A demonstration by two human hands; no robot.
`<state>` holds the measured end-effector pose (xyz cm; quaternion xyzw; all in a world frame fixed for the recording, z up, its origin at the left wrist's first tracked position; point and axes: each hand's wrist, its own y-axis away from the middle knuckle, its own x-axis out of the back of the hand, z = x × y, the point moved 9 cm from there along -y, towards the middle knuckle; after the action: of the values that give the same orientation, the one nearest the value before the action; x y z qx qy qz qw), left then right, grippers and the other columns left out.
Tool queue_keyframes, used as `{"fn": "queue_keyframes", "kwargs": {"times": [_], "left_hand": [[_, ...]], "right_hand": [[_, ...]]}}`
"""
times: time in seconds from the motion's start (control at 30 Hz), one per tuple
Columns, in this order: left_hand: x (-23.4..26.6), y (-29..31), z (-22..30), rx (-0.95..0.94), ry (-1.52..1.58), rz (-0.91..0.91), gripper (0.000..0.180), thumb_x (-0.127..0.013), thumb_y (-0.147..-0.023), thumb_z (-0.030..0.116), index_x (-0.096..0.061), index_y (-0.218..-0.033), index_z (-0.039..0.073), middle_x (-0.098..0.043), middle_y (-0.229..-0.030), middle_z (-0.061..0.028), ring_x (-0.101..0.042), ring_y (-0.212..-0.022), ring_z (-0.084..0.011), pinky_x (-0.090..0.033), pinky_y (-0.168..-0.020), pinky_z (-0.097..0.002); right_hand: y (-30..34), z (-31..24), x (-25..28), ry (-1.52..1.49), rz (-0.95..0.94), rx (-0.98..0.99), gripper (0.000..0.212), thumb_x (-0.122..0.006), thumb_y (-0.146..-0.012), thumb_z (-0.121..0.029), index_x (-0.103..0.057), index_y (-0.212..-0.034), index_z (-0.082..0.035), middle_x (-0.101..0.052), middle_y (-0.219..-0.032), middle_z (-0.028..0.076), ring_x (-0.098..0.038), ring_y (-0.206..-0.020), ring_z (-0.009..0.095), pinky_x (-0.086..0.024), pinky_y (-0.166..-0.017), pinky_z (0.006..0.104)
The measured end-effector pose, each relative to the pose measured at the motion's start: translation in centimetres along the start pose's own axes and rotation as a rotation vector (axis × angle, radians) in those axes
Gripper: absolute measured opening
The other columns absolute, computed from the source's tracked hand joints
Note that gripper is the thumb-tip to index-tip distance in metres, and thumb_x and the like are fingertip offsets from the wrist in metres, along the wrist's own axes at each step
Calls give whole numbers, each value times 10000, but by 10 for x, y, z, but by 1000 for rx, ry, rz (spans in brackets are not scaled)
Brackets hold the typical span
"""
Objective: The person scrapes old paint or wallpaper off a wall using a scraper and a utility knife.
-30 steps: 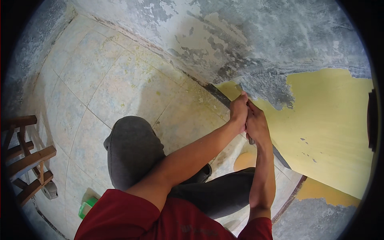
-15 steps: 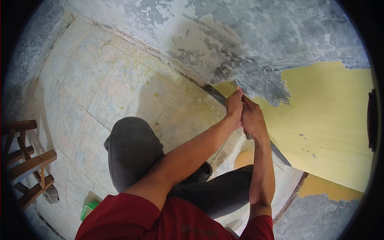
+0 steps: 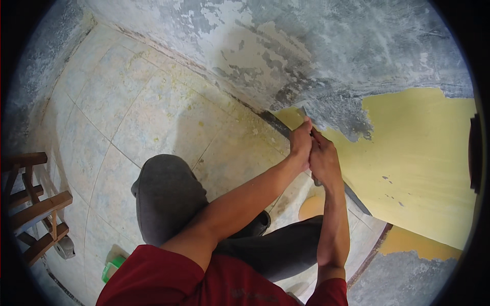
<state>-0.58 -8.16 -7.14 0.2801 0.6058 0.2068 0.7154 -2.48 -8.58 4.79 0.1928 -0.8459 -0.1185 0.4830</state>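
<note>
Scraper (image 3: 302,110), 1 pc., flat metal blade, dark handle mostly hidden by fingers; blade up against lwr wall, at edge btw. yellow paint (image 3: 408,137) & bare grey plaster (image 3: 377,46), nr. floor line; butt of handle shows below the grip. L hand (image 3: 301,141), closed round scraper nr. blade, thumb lying fwd along it. R hand (image 3: 324,160), closed round handle just behind, touching L hand; both forearms reach up & to the right. Wall: lighter patchy coat w/ dark smudges above blade; a few small chips in the yellow. Dark skirting strip (image 3: 278,125), along wall foot, passes beside the hands. Floor (image 3: 117,97), pale mottled tile, w/ yellowish flakes (image 3: 163,84) scattered toward the wall. Orange rounded item (image 3: 311,207), on floor, part hidden by leg; kind can't tell. Far left: wooden frame (image 3: 43,209), brown bars, w/ grey roundish item (image 3: 65,247) beside it, kind unclear. Lwr left: green container (image 3: 111,268), small, part behind sleeve (image 3: 153,270), red. Dark grey trousers (image 3: 168,199), knees bent.
</note>
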Motion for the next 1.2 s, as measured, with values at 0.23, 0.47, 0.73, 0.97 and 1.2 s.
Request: {"fn": "queue_keyframes", "kwargs": {"times": [0.23, 0.47, 0.73, 0.97, 1.2], "left_hand": [[7, -9, 12, 38, 12, -13, 421, -446, -1007, 476, -542, -1023, 67, -588, -908, -104, -591, -863, -233, -500, -812, -413], [-14, 23, -28, -153, -377, -117, 405, -415, -1048, 377, -506, -1297, 71, -550, -853, 10, -501, -740, -95, -427, -650, -277], [-27, 36, -40, -269, -562, -138, 547, -440, -1047, 357, -340, -1495, 59, -597, -973, -20, -493, -781, -74, -445, -688, -234], [-20, 16, -46, -293, -579, -88, 502, -510, -1022, 341, -450, -1408, 27, -529, -742, 25, -466, -643, -68, -427, -593, -247], [-16, 19, -42, -337, -603, -138, 524, -516, -1019, 301, -403, -1442, 14, -522, -742, 32, -434, -623, -56, -411, -560, -235]], "right_hand": [[-11, -8, -10, 24, 10, 141, 408, -440, -922, -207, -619, -1255, -51, -652, -1022, 304, -657, -923, 440, -506, -816, 457], [10, 67, 13, -138, -129, 47, 470, -401, -988, -192, -413, -1444, -79, -587, -748, 54, -490, -474, 112, -446, -463, 267], [21, 89, 19, -29, 12, 82, 406, -420, -1015, -171, -461, -1399, -45, -673, -1078, 202, -652, -978, 263, -486, -896, 360], [13, 112, 15, -249, -40, -241, 362, -446, -1009, -193, -523, -1345, -84, -687, -1045, 188, -661, -957, 295, -488, -886, 395], [5, 92, 12, -57, 121, 282, 351, -454, -1002, -221, -531, -1311, -72, -681, -975, 205, -660, -890, 368, -503, -825, 378]]}}
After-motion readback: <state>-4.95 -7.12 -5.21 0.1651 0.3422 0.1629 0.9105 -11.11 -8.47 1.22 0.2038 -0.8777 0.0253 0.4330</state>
